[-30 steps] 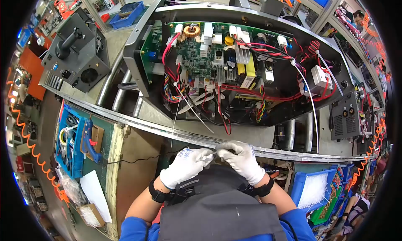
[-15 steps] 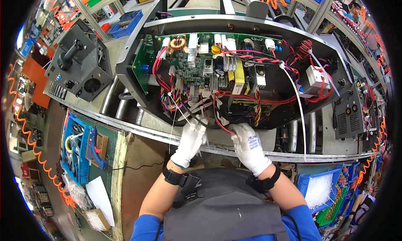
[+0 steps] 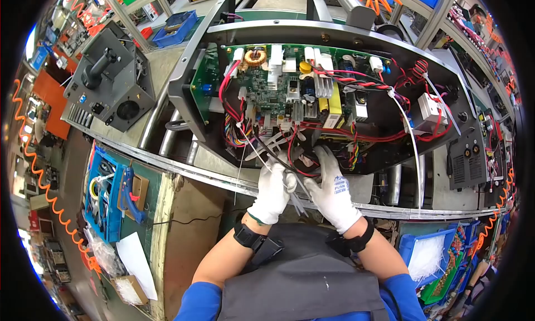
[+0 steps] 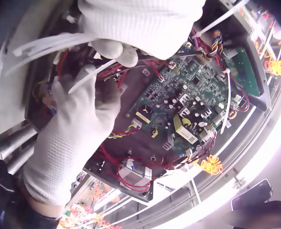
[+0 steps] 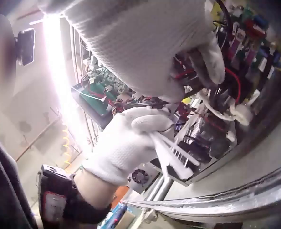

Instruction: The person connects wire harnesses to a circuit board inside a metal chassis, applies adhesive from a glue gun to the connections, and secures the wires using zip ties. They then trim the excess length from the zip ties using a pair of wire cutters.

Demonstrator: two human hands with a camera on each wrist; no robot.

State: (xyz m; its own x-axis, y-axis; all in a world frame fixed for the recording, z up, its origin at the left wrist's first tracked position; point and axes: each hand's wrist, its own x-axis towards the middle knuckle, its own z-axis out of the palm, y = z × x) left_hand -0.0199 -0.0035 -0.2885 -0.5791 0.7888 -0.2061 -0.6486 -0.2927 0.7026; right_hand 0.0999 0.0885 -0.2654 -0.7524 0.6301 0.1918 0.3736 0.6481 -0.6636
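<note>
White cable ties (image 5: 166, 155) stick out of my gloved left hand (image 3: 273, 192) (image 4: 140, 24) (image 5: 126, 143), which grips them. Their tails fan out at the left in the left wrist view. Beside it, my gloved right hand (image 3: 334, 198) (image 4: 76, 129) (image 5: 140, 43) reaches over the front edge of the dark metal chassis (image 3: 267, 28), its fingers curled about red and black wires (image 5: 233, 78). Its fingertips are partly hidden. A green circuit board (image 3: 259, 78) (image 4: 173, 90) lies in the chassis. Long white ties hang from the wire bundles at its left and right.
Metal rollers (image 3: 156, 123) run under the chassis. Another dark unit (image 3: 114, 92) stands at the left, and one (image 3: 465, 159) at the right. Blue bins hold tools (image 3: 103, 192) at lower left and white ties (image 3: 426, 257) at lower right. A metal rail (image 3: 223, 184) edges the line.
Both hands have moved from in front of my body up to the chassis front. My right hand now reaches deeper among the wires, and my left hand has come closer to it.
</note>
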